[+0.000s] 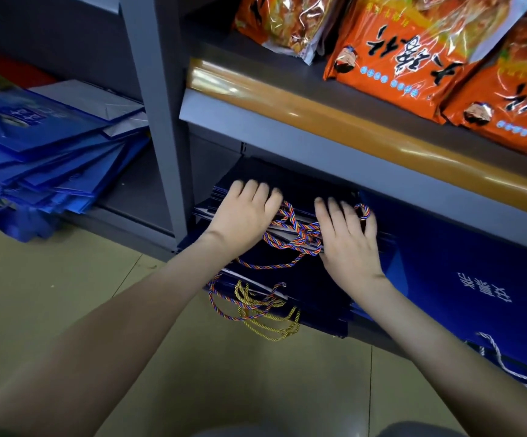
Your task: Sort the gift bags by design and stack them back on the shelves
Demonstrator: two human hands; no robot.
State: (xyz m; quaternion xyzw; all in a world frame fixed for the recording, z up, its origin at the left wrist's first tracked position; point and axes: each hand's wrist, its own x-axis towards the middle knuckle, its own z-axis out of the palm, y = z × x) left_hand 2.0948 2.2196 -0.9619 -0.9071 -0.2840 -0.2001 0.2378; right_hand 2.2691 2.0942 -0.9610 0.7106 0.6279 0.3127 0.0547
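The grey shelving unit (158,89) fills the upper half of the view. Orange snack packs (404,58) lie on its upper shelf at 1 o'clock, above tan floor tiles (66,279) at 8 o'clock. At 9 o'clock, in the left bay, a slumped stack of bright blue gift bags (44,152) lies flat. At 4 o'clock royal blue gift bags (464,279) with white characters lie on the bottom shelf, just beside the navy gift bags (312,291), which are stacked flat at centre and jut over the shelf's front edge. The left hand (243,212) rests on the navy stack, its fingers (252,189) straight and flat, gripping nothing. The right hand (349,238) lies alongside, its fingers (334,209) spread and straight on the stack. Tangled red-blue-yellow cord handles (293,231) lie between the hands, one loop over a right fingertip. Yellow cord handles (256,320) hang at 6 o'clock.
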